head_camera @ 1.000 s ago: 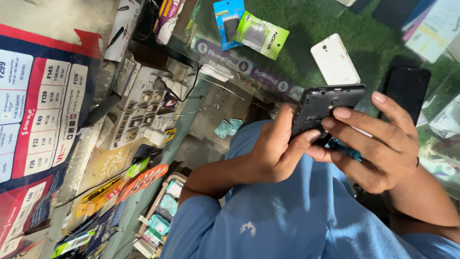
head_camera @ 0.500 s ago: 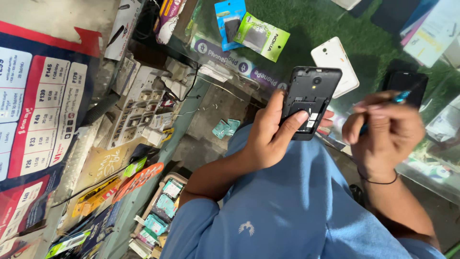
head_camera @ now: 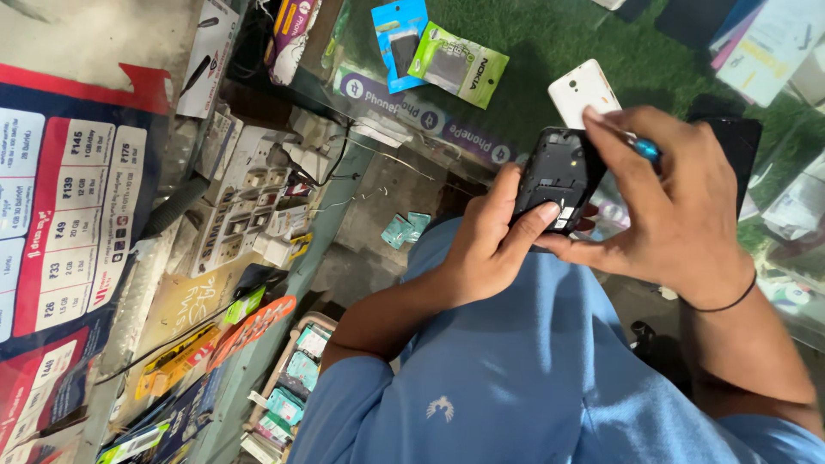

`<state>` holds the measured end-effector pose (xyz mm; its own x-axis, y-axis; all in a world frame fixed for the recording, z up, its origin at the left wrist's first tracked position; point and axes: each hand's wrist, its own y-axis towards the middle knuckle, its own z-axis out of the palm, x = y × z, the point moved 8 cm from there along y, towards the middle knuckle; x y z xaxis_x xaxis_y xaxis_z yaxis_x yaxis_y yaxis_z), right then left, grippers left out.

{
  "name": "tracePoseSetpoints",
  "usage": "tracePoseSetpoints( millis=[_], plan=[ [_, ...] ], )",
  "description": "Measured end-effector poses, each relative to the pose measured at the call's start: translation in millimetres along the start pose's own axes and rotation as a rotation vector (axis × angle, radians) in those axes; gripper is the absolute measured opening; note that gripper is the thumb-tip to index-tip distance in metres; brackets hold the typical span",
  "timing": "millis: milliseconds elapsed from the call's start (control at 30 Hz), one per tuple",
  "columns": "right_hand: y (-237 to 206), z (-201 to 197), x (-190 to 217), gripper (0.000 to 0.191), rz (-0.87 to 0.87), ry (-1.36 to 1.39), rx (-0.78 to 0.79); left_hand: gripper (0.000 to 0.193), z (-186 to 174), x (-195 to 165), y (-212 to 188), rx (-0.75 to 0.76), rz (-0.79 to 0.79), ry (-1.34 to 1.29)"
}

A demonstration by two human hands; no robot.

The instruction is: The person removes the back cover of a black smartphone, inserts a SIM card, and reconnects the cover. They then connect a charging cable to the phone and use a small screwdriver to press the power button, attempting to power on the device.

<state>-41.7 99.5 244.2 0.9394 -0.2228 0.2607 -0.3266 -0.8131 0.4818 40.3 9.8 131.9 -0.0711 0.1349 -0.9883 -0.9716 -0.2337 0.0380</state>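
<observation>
we are holding the black opened-back mobile phone (head_camera: 559, 179) above the glass counter, our left hand (head_camera: 490, 245) clamped around its lower edge, while our right hand (head_camera: 679, 206), pinching a blue-tipped tool (head_camera: 646, 150), is now coming back onto it, resuming the work.

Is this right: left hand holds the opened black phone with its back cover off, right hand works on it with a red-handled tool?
Not quite. In the head view the right hand grips a blue-handled tool, not red. The left hand does hold the opened black phone.
</observation>
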Motion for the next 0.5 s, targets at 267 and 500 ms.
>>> tracePoseSetpoints(
  millis=[267,500],
  plan=[
    [0,3,2,0.076,-0.123,-0.106,-0.056,0.026,0,4,-1,-0.020,0.029,0.158],
    [-7,8,-3,0.085,-0.112,-0.102,-0.089,0.032,1,0,1,0.024,0.027,0.089]
  ],
)
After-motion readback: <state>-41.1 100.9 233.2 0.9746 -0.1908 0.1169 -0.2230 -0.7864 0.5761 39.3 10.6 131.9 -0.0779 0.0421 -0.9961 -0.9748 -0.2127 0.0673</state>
